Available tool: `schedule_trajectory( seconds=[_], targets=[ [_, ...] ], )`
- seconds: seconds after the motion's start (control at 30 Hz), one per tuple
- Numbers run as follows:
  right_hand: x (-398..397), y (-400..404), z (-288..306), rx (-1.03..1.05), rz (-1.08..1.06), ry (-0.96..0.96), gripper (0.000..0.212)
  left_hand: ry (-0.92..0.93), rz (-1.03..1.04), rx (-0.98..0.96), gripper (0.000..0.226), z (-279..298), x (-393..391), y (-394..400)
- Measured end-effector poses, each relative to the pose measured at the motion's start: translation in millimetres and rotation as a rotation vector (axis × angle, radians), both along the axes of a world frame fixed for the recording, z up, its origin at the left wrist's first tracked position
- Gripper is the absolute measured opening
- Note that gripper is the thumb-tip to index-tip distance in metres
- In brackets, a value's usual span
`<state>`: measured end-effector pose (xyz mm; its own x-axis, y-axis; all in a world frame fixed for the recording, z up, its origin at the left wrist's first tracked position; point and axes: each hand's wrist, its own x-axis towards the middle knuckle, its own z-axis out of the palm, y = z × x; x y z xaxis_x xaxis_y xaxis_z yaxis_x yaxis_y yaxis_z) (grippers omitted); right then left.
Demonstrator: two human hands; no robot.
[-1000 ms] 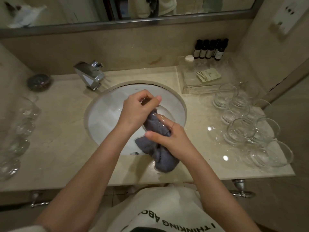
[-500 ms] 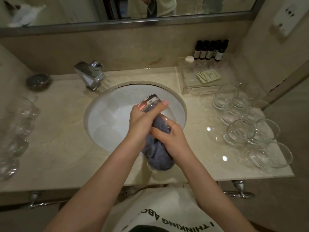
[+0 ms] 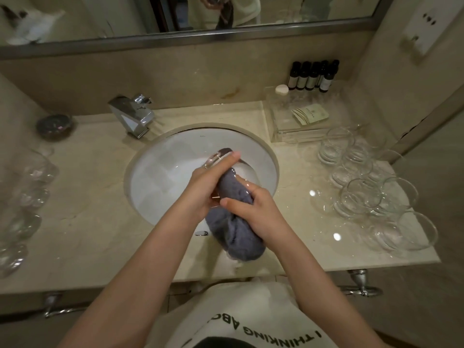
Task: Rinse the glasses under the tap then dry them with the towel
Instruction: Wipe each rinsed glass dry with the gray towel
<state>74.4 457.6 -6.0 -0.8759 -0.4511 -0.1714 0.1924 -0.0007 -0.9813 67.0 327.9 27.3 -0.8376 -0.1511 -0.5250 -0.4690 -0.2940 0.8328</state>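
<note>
Your left hand [image 3: 200, 183] clamped round glass [image 3: 244, 173], right hand [image 3: 256, 212] gripping grey towel [image 3: 233, 232] stuffed inside, over sink [image 3: 160, 172].

The light is dim and warm, giving everything a yellowish cast. Two small bright spots of glare sit on the wet counter [image 3: 324, 214] at the right, from lamps overhead. The white sink [image 3: 160, 177] is the brightest area. Wide-angle distortion bends the mirror [image 3: 175, 38] frame and counter edges, and the glasses at the far left [image 3: 22, 197] smear into blur. Soft shadows fall under the arms.
</note>
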Motion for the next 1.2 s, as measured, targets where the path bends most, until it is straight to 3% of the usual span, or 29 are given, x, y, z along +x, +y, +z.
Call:
schedule_trajectory(
  seconds=[0.07,0.13,0.2,0.27,0.3,0.4,0.43,0.47,0.53,0.63,0.7,0.8,0.9,1.0,1.07,1.2],
  targets=[
    [-3,1,2,-0.125,0.026,-0.171,0.054,0.059,0.051,0.040,0.035,0,0,3],
    [-4,4,3,-0.460,0.094,-0.535,0.091,0.176,-0.004,0.120,0.035,-4,2,2],
    [-4,8,0,-0.619,0.139,-0.688,0.111,0.246,-0.089,0.176,0.064,-8,1,-3],
    [-4,8,0,-0.623,0.120,-0.670,0.109,0.218,-0.175,0.160,0.092,-6,0,-10],
    [-4,9,2,-0.578,0.088,-0.621,0.100,0.176,-0.208,0.111,0.091,-5,-1,-14],
    [-4,6,11,-0.242,0.062,-0.305,0.039,0.030,-0.210,-0.035,0.055,6,-3,-23],
    [-4,4,11,-0.136,0.076,-0.205,0.029,0.022,-0.173,-0.067,0.045,6,-5,-24],
    [-3,1,11,-0.088,0.084,-0.167,0.029,0.028,-0.126,-0.094,0.037,5,-6,-23],
    [-3,-4,8,-0.160,0.092,-0.274,0.043,0.073,-0.059,-0.084,0.031,3,-4,-19],
    [-2,-2,5,-0.563,0.160,-0.650,0.083,0.211,-0.042,0.062,0.046,-4,-2,-20],
    [0,-1,2,-0.727,0.170,-0.758,0.095,0.271,-0.037,0.123,0.053,-9,-1,-21],
    [1,-2,6,-0.621,0.143,-0.640,0.073,0.182,-0.107,0.060,0.067,-8,-1,-27],
    [-3,8,15,-0.304,0.144,-0.433,0.037,-0.067,-0.293,-0.085,0.076,6,0,-39],
    [-4,8,20,-0.042,0.253,-0.195,0.032,-0.123,-0.318,-0.232,0.049,11,0,-36],
    [-5,5,19,-0.065,0.247,-0.262,0.038,-0.058,-0.259,-0.293,0.038,6,0,-31],
    [-8,11,11,-0.496,0.247,-0.668,0.070,0.336,-0.116,-0.360,0.035,-10,7,-27]
  ],
)
